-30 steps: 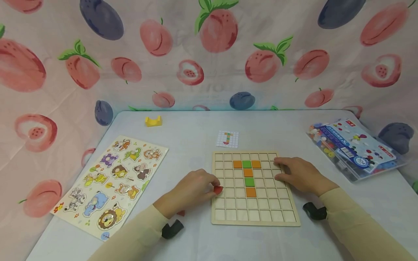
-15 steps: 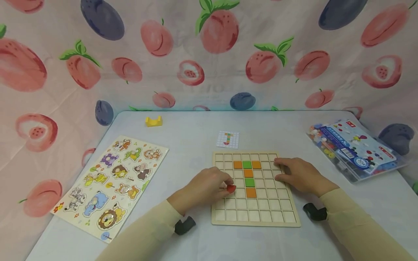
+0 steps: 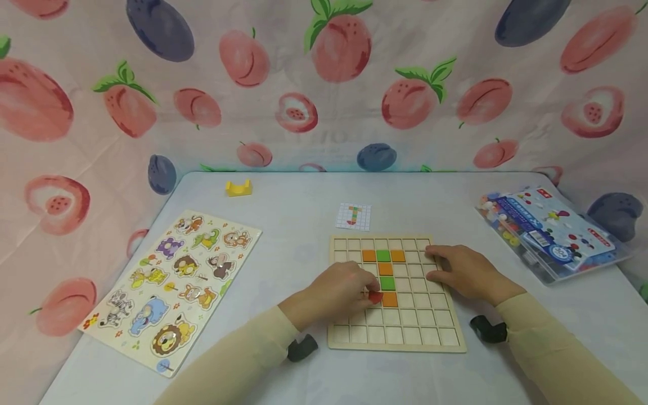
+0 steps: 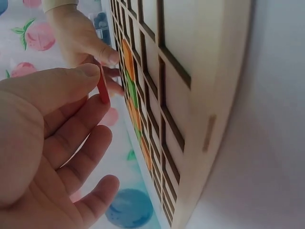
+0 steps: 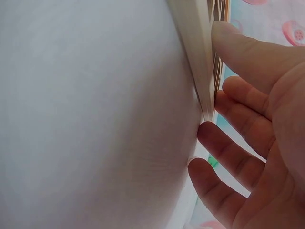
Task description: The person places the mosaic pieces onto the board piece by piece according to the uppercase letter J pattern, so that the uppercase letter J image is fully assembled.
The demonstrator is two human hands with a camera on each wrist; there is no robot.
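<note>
My left hand (image 3: 336, 295) pinches a small red tile (image 3: 375, 297) between thumb and fingers. In the left wrist view the tile (image 4: 103, 86) is seen edge-on, held above the board, its shape partly covered by the fingertips. The wooden grid board (image 3: 420, 318) lies flat, with orange and green square tiles set in a T-like pattern. The red tile is just left of the lowest orange tile (image 3: 390, 299). My right hand (image 3: 468, 273) rests its fingers and thumb on the board's right edge; the right wrist view shows the fingers (image 5: 238, 114) loosely extended along that edge.
Behind the board lies a small pattern card (image 3: 353, 217). An animal puzzle board (image 3: 194, 287) is at the left, and a yellow block (image 3: 238, 188) farther back. A clear plastic case (image 3: 552, 230) of colourful pieces stands at the right.
My left hand has carried the red tile rightward over the board, from its left edge to beside the lowest orange tile. The right hand has stayed in place.
</note>
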